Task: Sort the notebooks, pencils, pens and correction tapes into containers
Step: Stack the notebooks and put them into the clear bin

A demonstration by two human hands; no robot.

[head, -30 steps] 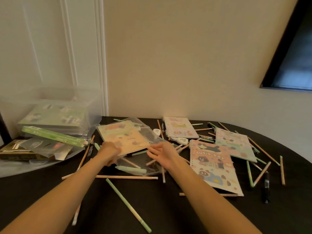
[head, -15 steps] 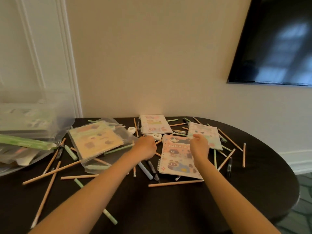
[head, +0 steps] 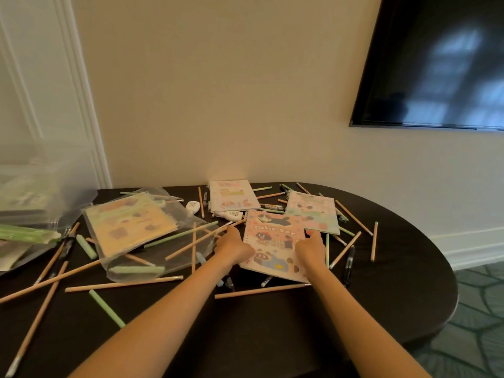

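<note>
Grasping the "cutie day" notebook [head: 275, 241] by its two long edges, the left grip [head: 233, 248] curls against the spiral side and the right grip [head: 311, 248] clamps the opposite side, thumb on the cover. The notebook lies near the middle of the dark counter [head: 395, 282], with a wooden pencil [head: 261, 291] just in front of its near edge. A pastel notebook [head: 313, 214] is tucked under its far right corner, and a third notebook [head: 231, 197] sits by the wall. A correction tape [head: 231, 214] lies just beyond the left grip. Further left, a yellow notebook [head: 131, 225] rests inside a clear pouch, near a clear container [head: 41, 192]. Pencils and green pens are scattered all around.
</note>
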